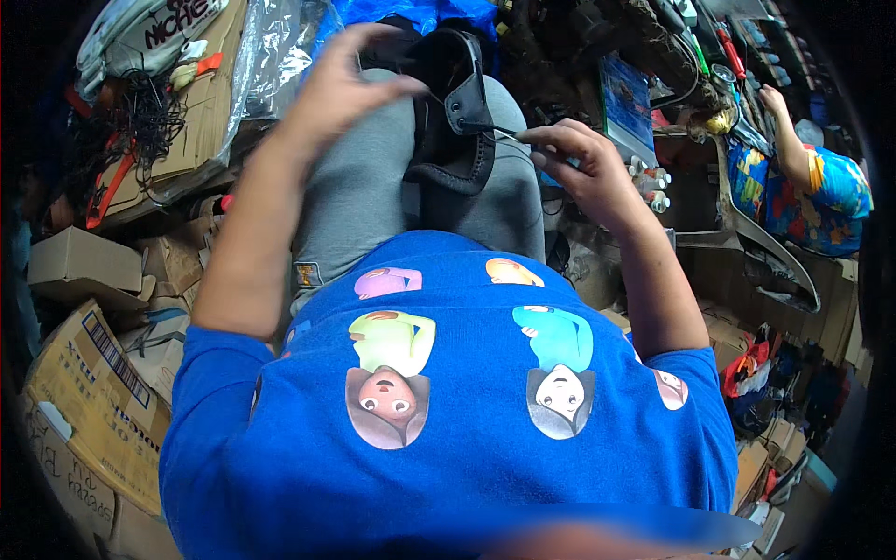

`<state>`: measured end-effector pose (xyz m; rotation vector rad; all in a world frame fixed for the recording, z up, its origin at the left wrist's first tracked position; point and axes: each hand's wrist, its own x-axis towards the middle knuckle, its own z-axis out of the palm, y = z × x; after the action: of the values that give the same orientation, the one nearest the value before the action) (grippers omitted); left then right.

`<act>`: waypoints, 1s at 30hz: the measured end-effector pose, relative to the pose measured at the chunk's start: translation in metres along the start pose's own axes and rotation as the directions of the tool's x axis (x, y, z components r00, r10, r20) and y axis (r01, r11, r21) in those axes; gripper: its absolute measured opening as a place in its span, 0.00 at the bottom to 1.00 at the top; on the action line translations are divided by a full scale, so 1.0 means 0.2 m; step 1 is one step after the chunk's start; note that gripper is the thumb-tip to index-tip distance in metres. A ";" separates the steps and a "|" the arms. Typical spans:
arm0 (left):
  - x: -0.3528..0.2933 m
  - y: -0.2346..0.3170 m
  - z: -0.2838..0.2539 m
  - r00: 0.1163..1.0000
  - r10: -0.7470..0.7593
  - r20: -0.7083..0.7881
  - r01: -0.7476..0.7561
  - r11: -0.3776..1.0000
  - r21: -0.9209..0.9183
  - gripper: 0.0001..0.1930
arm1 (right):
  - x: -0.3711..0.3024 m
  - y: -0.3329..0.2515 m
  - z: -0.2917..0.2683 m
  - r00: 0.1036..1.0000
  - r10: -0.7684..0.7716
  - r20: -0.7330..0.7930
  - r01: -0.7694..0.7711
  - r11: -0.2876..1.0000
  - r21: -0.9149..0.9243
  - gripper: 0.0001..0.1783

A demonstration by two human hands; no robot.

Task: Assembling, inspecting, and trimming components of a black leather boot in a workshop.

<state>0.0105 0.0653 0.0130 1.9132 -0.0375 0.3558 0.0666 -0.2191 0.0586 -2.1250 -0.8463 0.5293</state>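
Observation:
A black shoe [455,177] rests on my grey-trousered lap with its opening and padded collar facing me. Beside its eyelet flap [465,105], my right hand [586,166] pinches a thin, needle-like piece [507,136] with a pale shaft. A dark strand runs from that piece to the flap, and a fine thread hangs below my fingers. My left hand [350,89] is raised over the shoe's left side, slightly blurred, thumb and fingers apart. Whether a thread runs to it is hard to see.
Flattened cardboard [191,140], tangled black cord [140,117] and orange-handled scissors [112,191] lie at the left. A cardboard box [86,268] stands below them. Small bottles [656,187] are right of my hand. Another person's arm [791,145] is at far right.

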 end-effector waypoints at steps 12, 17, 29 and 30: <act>-0.35 -0.04 -0.58 0.896 -0.442 -0.036 0.444 0.890 0.105 0.17 | 0.09 0.02 0.07 1.000 -0.002 -0.003 0.001 0.955 -0.296 0.13; -0.31 0.01 -0.45 0.966 -0.254 0.057 0.250 0.965 0.077 0.18 | 0.12 -0.12 0.05 0.999 0.032 0.025 -0.022 0.942 -0.336 0.25; -0.27 0.11 -0.12 0.978 0.005 0.209 -0.078 0.936 0.343 0.16 | 0.32 -0.27 0.03 0.915 0.036 0.401 0.170 0.869 -0.465 0.37; -0.28 0.09 -0.12 0.980 0.105 0.171 -0.178 0.850 0.495 0.15 | 0.30 -0.24 0.01 0.915 0.035 0.402 0.171 0.869 -0.465 0.37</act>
<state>-0.0520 0.0732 0.0224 2.4709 -0.1951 0.3556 0.0874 -0.1524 0.0902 -2.4714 -1.4105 0.7946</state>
